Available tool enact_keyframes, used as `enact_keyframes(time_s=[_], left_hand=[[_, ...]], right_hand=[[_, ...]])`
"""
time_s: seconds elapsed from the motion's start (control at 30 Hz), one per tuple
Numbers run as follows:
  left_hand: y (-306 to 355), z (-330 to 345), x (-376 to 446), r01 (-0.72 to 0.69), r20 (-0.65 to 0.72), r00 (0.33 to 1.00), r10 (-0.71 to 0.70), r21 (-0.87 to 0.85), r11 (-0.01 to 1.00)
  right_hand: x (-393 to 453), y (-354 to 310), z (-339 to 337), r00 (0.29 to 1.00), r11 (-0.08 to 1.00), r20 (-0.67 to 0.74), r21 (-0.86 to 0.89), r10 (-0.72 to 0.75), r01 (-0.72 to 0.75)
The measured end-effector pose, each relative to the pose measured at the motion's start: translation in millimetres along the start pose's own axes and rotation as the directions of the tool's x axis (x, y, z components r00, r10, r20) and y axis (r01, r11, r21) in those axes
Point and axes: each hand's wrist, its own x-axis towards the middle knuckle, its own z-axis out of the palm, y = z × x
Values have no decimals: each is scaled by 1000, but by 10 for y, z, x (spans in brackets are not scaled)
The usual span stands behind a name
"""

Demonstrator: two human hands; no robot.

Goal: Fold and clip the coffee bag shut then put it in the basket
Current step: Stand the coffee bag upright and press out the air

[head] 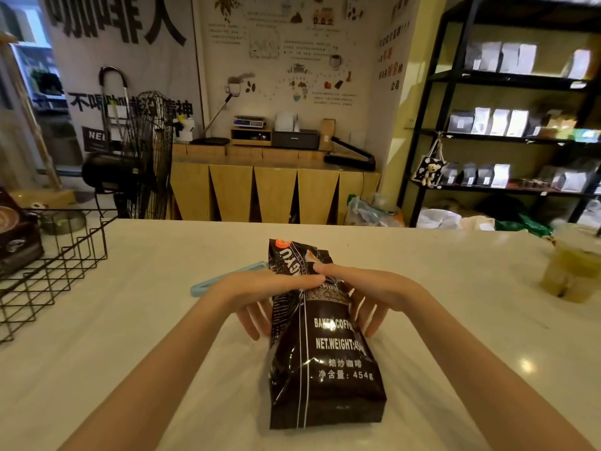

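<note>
A dark brown coffee bag with white lettering lies lengthwise on the white counter, its top end pointing away from me. My left hand and my right hand grip the bag's upper part from either side, thumbs pressing on top and fingers spread down the sides. The bag's top flap sticks up beyond my thumbs. A light blue clip lies on the counter just left of the bag, partly hidden behind my left hand. The black wire basket stands at the counter's left edge.
A dark coffee package sits inside the basket at far left. A plastic cup with a yellowish drink stands at the right of the counter. Beyond the counter are a fan, a wooden cabinet and black shelves with bags.
</note>
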Motion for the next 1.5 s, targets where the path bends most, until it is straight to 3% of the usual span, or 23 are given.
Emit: enact_keyframes(time_s=[0.17, 0.3, 0.43, 0.6, 0.7, 0.9, 0.93, 0.97, 1.07, 1.13, 1.17, 1.2, 1.3, 1.4, 1.5], left_hand=[[73, 1, -60, -69, -61, 996, 67, -29, 997], [144, -7, -130, -231, -259, 944, 203, -83, 969], [186, 3, -139, -494, -486, 772, 409, -54, 868], [222, 44, -144, -621, -621, 594, 511, 50, 782], [168, 73, -76, -605, -629, 594, 501, 61, 794], [99, 64, 65, -559, -619, 632, 466, 53, 828], [95, 67, 82, -556, -618, 637, 462, 47, 830], [90, 71, 100, -558, -618, 636, 462, 44, 828], [90, 87, 115, -571, -625, 633, 456, 20, 821], [102, 83, 114, -566, -628, 637, 446, 12, 825], [109, 83, 109, -563, -629, 636, 447, 18, 826], [112, 87, 97, -562, -631, 632, 450, 26, 827], [122, 97, 53, -560, -635, 620, 461, 53, 827], [124, 85, 17, -549, -638, 619, 457, 64, 833], [110, 80, 27, -539, -622, 641, 449, 51, 840]], right_hand=[[-39, 2, -75, 995, 995, -53, 43, -86, 88], [-145, -65, -187, 953, 970, -230, 95, -197, 224], [-233, -123, -233, 844, 921, -441, 88, -306, 380], [-302, -154, -229, 711, 843, -578, 71, -400, 532], [-280, -131, -203, 701, 838, -579, 56, -416, 543], [-293, -174, -210, 759, 886, -521, 11, -391, 464], [-299, -194, -192, 723, 878, -564, -9, -399, 478], [-310, -227, -170, 643, 858, -636, -60, -427, 510], [-402, -450, -141, 261, 725, -749, -393, -609, 565], [-489, -710, -196, 56, 566, -607, -699, -793, 437], [-510, -845, -244, 28, 463, -483, -819, -875, 339], [-534, -985, -284, 63, 356, -352, -898, -934, 258], [-522, -1322, -324, 346, 107, -62, -988, -936, 113], [-421, -1506, -308, 548, -79, 59, -997, -834, -14], [-359, -1572, -256, 637, -156, 75, -985, -767, -71]])
